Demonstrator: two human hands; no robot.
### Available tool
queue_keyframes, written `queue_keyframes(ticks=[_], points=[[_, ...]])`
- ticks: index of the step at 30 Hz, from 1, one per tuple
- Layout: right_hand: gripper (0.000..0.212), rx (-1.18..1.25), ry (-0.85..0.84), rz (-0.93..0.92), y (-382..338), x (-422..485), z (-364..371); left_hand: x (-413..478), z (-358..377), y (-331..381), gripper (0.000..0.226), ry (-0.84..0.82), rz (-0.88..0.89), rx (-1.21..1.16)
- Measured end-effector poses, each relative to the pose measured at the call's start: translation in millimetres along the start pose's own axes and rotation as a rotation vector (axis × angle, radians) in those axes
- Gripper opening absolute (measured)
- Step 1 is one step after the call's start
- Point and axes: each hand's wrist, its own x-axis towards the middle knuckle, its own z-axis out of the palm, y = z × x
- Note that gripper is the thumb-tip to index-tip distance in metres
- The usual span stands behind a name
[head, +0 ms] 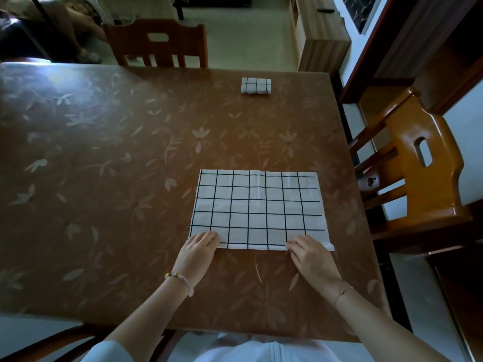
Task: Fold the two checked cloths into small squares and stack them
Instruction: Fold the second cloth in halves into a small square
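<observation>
A white cloth with a black grid (257,205) lies flat on the table's near right part, as a wide rectangle. My left hand (198,253) pinches its near left corner. My right hand (311,254) pinches the near edge close to the right corner. A second checked cloth (256,85), folded into a small thick square, sits far back on the table near its right rear edge.
The brown table (104,178) carries a glossy leaf-patterned cover. One wooden chair (159,43) stands at the far side, another (418,163) at the right side. A wooden cabinet (318,35) stands beyond the table.
</observation>
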Motion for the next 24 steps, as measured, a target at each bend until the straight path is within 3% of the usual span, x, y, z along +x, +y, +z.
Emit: queue_keyframes(ticks=[7, 13, 18, 24], points=[[0.017, 0.044, -0.076, 0.047, -10.6, -12.5, -10.7, -18.8, -12.2, 9.0, 0.026, -0.033, -0.003, -0.048], [0.01, 0.014, -0.032, 0.063, -3.1, 25.0, -40.8, 8.6, -49.4, 3.0, 0.012, 0.029, -0.079, -0.091], [0.007, -0.011, -0.01, 0.059, 5.2, 66.9, -54.6, 45.5, -68.5, -8.9, 0.008, 0.081, -0.129, -0.077], [0.018, -0.017, -0.076, 0.132, 19.1, 108.6, -50.8, 91.2, -64.0, -26.6, 0.016, 0.055, -0.232, -0.113]])
